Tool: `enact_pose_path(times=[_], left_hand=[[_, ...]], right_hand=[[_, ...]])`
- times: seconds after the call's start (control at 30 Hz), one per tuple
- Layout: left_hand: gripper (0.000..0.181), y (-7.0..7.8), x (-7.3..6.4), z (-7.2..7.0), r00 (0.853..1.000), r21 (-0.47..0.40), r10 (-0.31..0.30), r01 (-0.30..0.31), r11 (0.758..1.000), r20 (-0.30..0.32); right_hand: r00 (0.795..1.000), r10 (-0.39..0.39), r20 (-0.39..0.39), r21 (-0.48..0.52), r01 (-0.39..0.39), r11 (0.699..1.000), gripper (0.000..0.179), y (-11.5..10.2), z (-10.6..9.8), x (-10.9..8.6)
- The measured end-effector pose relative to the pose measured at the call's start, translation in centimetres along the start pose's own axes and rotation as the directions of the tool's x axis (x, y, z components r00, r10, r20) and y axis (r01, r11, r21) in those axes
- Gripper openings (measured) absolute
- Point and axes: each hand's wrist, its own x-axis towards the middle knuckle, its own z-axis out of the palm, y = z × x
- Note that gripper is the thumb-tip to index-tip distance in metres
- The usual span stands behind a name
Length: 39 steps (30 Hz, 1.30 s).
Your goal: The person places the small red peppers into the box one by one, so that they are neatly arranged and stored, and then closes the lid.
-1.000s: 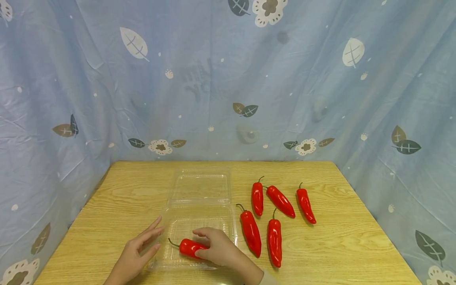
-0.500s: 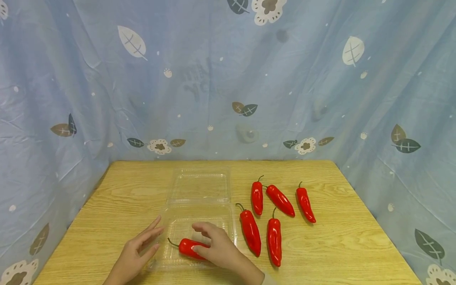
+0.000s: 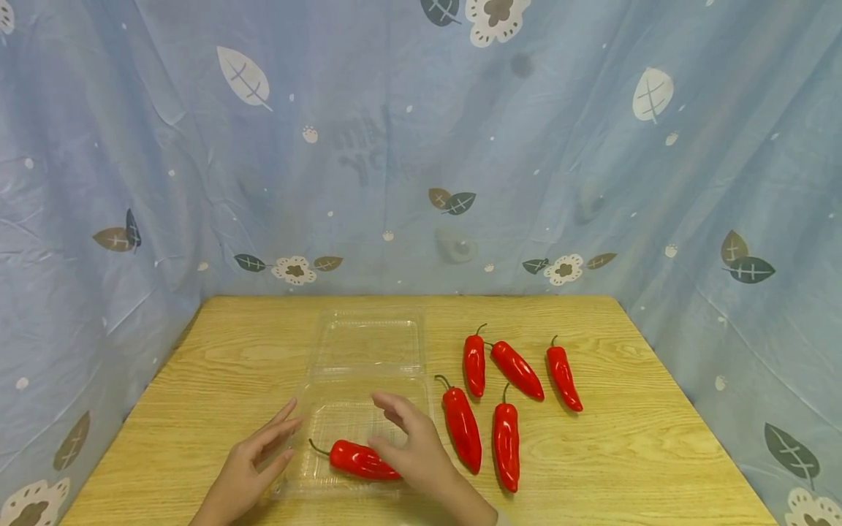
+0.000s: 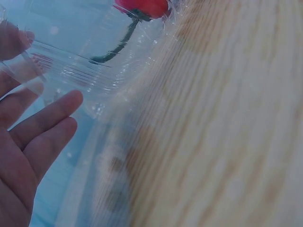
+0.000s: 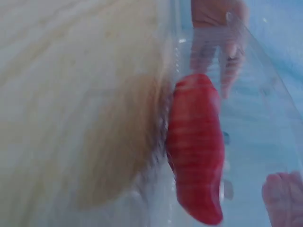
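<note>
A red pepper (image 3: 362, 462) with a green stem lies sideways in the near half of a clear plastic clamshell container (image 3: 322, 416). Just above the pepper's right end is my right hand (image 3: 421, 453), fingers spread and holding nothing; it hides the tip in the head view. The right wrist view shows the whole pepper body (image 5: 196, 146) through the clear wall, with a bit of my right hand (image 5: 284, 198) apart from it. At the container's left side, my left hand (image 3: 246, 467) has its fingers extended against or beside the wall (image 4: 71, 71); contact is unclear.
Several more red peppers (image 3: 463, 429) lie loose on the wooden table (image 3: 625, 453) right of the container. The container's lid (image 3: 371, 343) lies folded back on the far side. A blue patterned curtain (image 3: 395, 161) surrounds the table's back and sides.
My right hand has let go of the pepper and drawn up and to the right, uncovering more of it. The pepper stays in the container. My left hand has hardly moved.
</note>
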Motion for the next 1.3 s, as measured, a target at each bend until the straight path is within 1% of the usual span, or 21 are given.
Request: enact_pose_path(times=[0.1, 0.2, 0.27, 0.33, 0.43, 0.5, 0.63, 0.7, 0.8, 0.97, 1.07, 1.17, 1.3], left_hand=[[0.041, 0.0, 0.0, 0.0, 1.000, 0.000, -0.009, 0.009, 1.000, 0.000], [0.040, 0.0, -0.1, 0.0, 1.000, -0.002, -0.014, 0.014, 1.000, -0.004], [0.040, -0.1, -0.1, -0.1, 1.000, -0.004, -0.013, 0.013, 1.000, -0.005], [0.040, -0.2, -0.1, -0.1, 1.000, -0.004, -0.010, 0.010, 1.000, -0.007], [0.041, -0.2, -0.2, 0.0, 1.000, -0.004, -0.004, 0.004, 1.000, -0.009], [0.042, -0.2, -0.2, 0.0, 1.000, -0.006, -0.003, 0.003, 1.000, -0.008], [0.041, -0.2, -0.2, 0.0, 1.000, -0.015, -0.009, 0.009, 1.000, -0.005], [0.041, -0.1, -0.2, 0.0, 1.000, -0.018, -0.011, 0.011, 1.000, -0.002], [0.040, -0.1, -0.2, -0.1, 1.000, -0.018, -0.015, 0.015, 1.000, 0.000], [0.040, -0.2, -0.2, -0.1, 1.000, -0.018, -0.020, 0.020, 1.000, 0.000], [0.039, -0.3, -0.2, -0.1, 1.000, -0.017, -0.019, 0.019, 1.000, 0.003], [0.039, -0.3, -0.2, 0.0, 1.000, -0.015, -0.017, 0.017, 1.000, 0.007], [0.038, -0.3, -0.2, 0.0, 1.000, -0.009, -0.017, 0.017, 1.000, 0.007]], right_hand=[[1.000, 0.018, -0.012, 0.000, -0.018, 1.000, 0.052, -0.2, -0.8, -0.1], [0.999, 0.026, -0.046, 0.002, -0.026, 1.000, 0.052, -0.5, -1.9, -0.1], [0.997, 0.009, -0.079, 0.001, -0.009, 1.000, 0.053, -0.7, -2.7, -0.2], [0.993, -0.026, -0.113, -0.007, 0.025, 1.000, 0.053, -0.6, -3.7, -0.2], [0.984, -0.070, -0.166, -0.047, 0.063, 0.997, 0.053, -0.4, -5.1, -0.4], [0.978, -0.066, -0.198, -0.060, 0.055, 0.997, 0.053, -0.2, -6.0, -0.6], [0.967, -0.015, -0.255, -0.060, -0.001, 0.998, 0.055, -0.1, -8.0, -1.2], [0.961, -0.014, -0.277, -0.060, -0.003, 0.998, 0.055, 0.1, -9.0, -1.5], [0.948, -0.030, -0.318, -0.075, 0.007, 0.997, 0.055, 0.4, -10.5, -1.8], [0.918, -0.050, -0.393, -0.096, 0.013, 0.995, 0.054, 1.0, -12.8, -2.2], [0.905, -0.044, -0.424, -0.123, -0.009, 0.992, 0.054, 1.1, -14.0, -2.5], [0.887, -0.033, -0.461, -0.161, -0.048, 0.986, 0.054, 1.4, -15.2, -2.7], [0.865, 0.001, -0.502, -0.181, -0.106, 0.978, 0.052, 2.1, -16.8, -3.1]])
